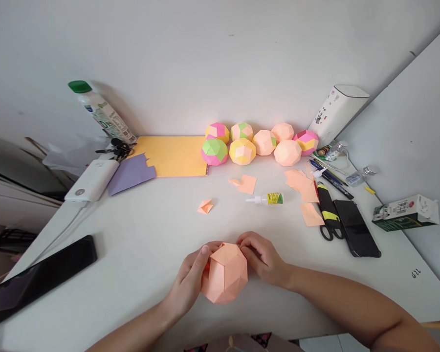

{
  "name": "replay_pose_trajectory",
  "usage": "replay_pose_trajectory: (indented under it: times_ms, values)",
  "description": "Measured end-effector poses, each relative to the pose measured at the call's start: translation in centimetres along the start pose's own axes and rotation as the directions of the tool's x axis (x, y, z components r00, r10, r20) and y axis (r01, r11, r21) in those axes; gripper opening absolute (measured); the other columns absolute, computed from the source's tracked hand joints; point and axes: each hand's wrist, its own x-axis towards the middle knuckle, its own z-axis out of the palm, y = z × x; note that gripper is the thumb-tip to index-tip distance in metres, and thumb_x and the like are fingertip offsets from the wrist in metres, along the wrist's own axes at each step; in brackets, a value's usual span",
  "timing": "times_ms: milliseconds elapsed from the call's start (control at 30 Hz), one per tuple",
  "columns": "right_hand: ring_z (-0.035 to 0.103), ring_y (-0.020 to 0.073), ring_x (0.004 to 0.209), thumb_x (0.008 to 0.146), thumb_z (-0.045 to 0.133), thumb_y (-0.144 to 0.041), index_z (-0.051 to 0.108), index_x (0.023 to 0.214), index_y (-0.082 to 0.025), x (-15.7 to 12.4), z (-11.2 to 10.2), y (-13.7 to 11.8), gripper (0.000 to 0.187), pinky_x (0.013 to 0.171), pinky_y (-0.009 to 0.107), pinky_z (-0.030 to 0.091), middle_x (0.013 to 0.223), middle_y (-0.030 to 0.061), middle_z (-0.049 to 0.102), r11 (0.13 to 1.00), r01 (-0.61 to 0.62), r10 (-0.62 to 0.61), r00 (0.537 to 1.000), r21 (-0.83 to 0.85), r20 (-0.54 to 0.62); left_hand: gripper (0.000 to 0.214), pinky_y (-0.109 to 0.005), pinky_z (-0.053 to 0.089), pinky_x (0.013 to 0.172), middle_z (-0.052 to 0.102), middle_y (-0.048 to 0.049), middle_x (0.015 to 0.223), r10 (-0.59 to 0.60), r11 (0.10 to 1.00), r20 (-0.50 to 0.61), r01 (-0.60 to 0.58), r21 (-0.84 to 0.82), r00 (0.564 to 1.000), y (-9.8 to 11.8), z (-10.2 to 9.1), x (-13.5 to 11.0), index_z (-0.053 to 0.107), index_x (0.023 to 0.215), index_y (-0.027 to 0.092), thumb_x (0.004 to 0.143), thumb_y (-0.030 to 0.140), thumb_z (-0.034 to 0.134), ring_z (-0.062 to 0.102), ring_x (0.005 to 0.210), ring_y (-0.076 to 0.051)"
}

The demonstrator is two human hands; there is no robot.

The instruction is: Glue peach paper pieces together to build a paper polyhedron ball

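A peach-coloured folded paper ball [225,275] with flat facets sits between both my hands near the table's front edge. My left hand [189,279] cups its left side, thumb up along the top edge. My right hand [261,256] curls round its upper right side, fingers pressed on the paper. A small folded peach paper piece [205,207] lies on the table beyond. A little glue bottle [267,199] lies on its side further right.
Several coloured paper balls [242,151] line the back, next to orange card [172,155] and purple paper [131,174]. Peach paper scraps [302,187], scissors [329,221], pens and a black phone [356,227] lie right. A dark tablet [40,278], power bank [92,180], bottle [102,115] stand left.
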Motion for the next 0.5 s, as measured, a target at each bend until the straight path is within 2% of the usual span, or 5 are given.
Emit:
replay_pose_trajectory:
  times_ms: [300, 500]
  values:
    - [0.058, 0.0172, 0.084, 0.095, 0.043, -0.025, 0.054, 0.083, -0.02, -0.01, 0.0, 0.27, 0.017, 0.073, 0.031, 0.049, 0.093, 0.0077, 0.06, 0.999, 0.036, -0.037, 0.999, -0.004, -0.01, 0.058, -0.029, 0.048, 0.079, 0.067, -0.0095, 0.117, -0.007, 1.0, 0.013, 0.007, 0.017, 1.0, 0.53, 0.06, -0.16, 0.068, 0.114, 0.015, 0.092, 0.056, 0.034, 0.059, 0.101, -0.026]
    - [0.059, 0.0174, 0.085, 0.094, 0.044, -0.023, 0.054, 0.082, -0.02, -0.03, -0.01, 0.22, 0.016, 0.074, 0.031, 0.049, 0.094, 0.0081, 0.06, 0.999, 0.032, -0.032, 0.999, -0.016, -0.012, 0.056, -0.029, 0.048, 0.079, 0.066, -0.0095, 0.119, 0.014, 1.0, 0.02, -0.014, 0.009, 1.0, 0.61, 0.17, -0.1, 0.072, 0.102, 0.015, 0.093, 0.055, 0.033, 0.059, 0.101, -0.026]
